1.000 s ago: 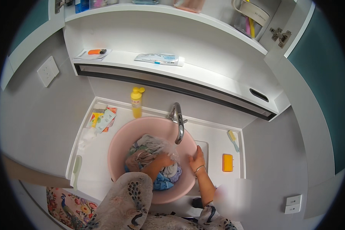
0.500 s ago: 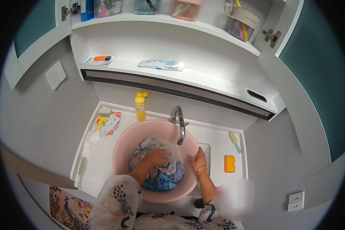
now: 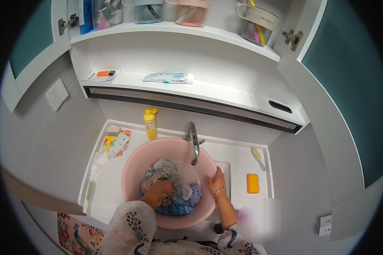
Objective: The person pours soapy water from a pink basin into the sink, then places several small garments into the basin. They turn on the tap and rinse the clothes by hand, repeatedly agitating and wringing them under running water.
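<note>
A round pink basin (image 3: 134,170) stands under the chrome faucet (image 3: 194,144), with wet laundry in it: grey, blue and lavender cloths (image 3: 170,168). My left hand (image 3: 162,190) is pushed down into the laundry, its fingers hidden among the folds. At the basin's right side, my right hand (image 3: 217,182) grips the rim, thumb at the inner edge and fingers along the outside. A bracelet circles that wrist. Water with some suds shows beside the cloths.
A yellow bottle (image 3: 150,124) stands behind the basin. Packets (image 3: 117,143) and a pale green-handled brush (image 3: 90,197) lie at left. An orange soap bar (image 3: 253,183) and a small brush (image 3: 258,159) are at right. Above runs a shelf with a toothpaste tube (image 3: 168,77).
My left hand has gone from lying over the cloths with fingers spread to pressing deeper, fingers out of sight. My right hand stays at the rim. The view has shifted slightly.
</note>
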Available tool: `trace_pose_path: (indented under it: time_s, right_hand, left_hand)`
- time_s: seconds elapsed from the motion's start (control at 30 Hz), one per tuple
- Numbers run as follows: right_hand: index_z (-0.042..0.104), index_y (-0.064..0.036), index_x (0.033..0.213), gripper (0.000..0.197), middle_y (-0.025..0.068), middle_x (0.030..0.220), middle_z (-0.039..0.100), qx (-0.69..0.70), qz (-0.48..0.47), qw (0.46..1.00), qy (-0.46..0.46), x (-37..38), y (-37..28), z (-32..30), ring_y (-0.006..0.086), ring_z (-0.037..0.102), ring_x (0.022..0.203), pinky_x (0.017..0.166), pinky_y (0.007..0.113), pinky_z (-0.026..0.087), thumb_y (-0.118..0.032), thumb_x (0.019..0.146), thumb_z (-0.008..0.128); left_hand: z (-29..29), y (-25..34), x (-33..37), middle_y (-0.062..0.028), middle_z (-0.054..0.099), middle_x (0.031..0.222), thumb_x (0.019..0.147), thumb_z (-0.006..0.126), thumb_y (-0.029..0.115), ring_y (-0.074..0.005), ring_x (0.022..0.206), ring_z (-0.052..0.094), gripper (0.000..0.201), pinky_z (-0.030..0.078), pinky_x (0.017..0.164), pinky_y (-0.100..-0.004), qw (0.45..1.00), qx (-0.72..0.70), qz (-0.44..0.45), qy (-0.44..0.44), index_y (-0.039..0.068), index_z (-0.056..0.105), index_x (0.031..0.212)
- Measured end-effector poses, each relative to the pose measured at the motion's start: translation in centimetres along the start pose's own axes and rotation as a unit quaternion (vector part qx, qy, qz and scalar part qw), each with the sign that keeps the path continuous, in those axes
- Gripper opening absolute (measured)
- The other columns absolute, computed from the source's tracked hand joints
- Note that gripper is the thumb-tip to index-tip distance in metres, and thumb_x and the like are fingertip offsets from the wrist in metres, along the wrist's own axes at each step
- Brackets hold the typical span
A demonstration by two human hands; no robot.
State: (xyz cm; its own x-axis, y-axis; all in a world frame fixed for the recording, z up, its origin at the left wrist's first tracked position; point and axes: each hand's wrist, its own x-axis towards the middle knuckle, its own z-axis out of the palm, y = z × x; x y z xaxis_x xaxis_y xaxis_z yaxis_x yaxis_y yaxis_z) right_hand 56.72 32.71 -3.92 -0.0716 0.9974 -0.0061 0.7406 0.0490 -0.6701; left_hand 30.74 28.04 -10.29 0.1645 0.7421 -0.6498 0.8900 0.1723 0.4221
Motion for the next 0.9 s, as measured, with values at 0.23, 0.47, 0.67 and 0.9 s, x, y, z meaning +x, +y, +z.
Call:
trace_pose_path:
  time_s: [0.23,0.47,0.67,0.9]
  right_hand:
    - [0.027,-0.0049,0.136,0.071,0.0252,0.124,0.044,-0.033,0.014,0.999,-0.007,-0.5,-0.8,-0.3,0.0406,0.048,0.11,0.092,0.043,0.041,-0.02,0.076,0.062]
    - [0.025,-0.007,0.137,0.071,0.0252,0.125,0.044,-0.028,-0.004,1.0,0.003,-0.4,-0.3,0.1,0.0408,0.047,0.112,0.094,0.043,0.04,-0.018,0.076,0.06]
    - [0.027,-0.0053,0.136,0.068,0.0257,0.122,0.045,-0.046,0.0,0.999,0.005,-0.1,-0.5,0.0,0.0416,0.049,0.107,0.091,0.043,0.042,-0.017,0.077,0.06]
    - [0.029,-0.0031,0.135,0.069,0.026,0.12,0.047,-0.002,-0.035,0.999,0.02,-0.1,1.0,0.7,0.0404,0.047,0.111,0.094,0.041,0.04,-0.014,0.076,0.062]
  left_hand:
    - [-3.6,-1.5,-0.3,-0.0152,0.053,0.118,0.066,0.07,0.037,-0.0347,0.111,0.047,0.055,0.042,0.086,-0.0485,0.948,0.008,0.057,0.312,0.01,0.058,0.112]
    - [-0.4,-2.2,0.7,-0.0178,0.043,0.125,0.066,0.071,0.029,-0.045,0.113,0.04,0.066,0.042,0.087,-0.0523,0.953,0.035,-0.053,0.298,0.016,0.042,0.125]
    - [-0.3,-3.8,0.7,-0.02,0.052,0.116,0.069,0.063,0.015,-0.0388,0.104,0.051,0.048,0.044,0.087,-0.0471,0.959,-0.019,-0.024,0.283,0.012,0.051,0.116]
    - [-0.7,-7.7,-0.9,-0.0171,0.061,0.101,0.067,0.059,0.008,-0.0351,0.097,0.056,0.033,0.045,0.084,-0.044,0.929,-0.099,-0.019,0.356,0.009,0.06,0.101]
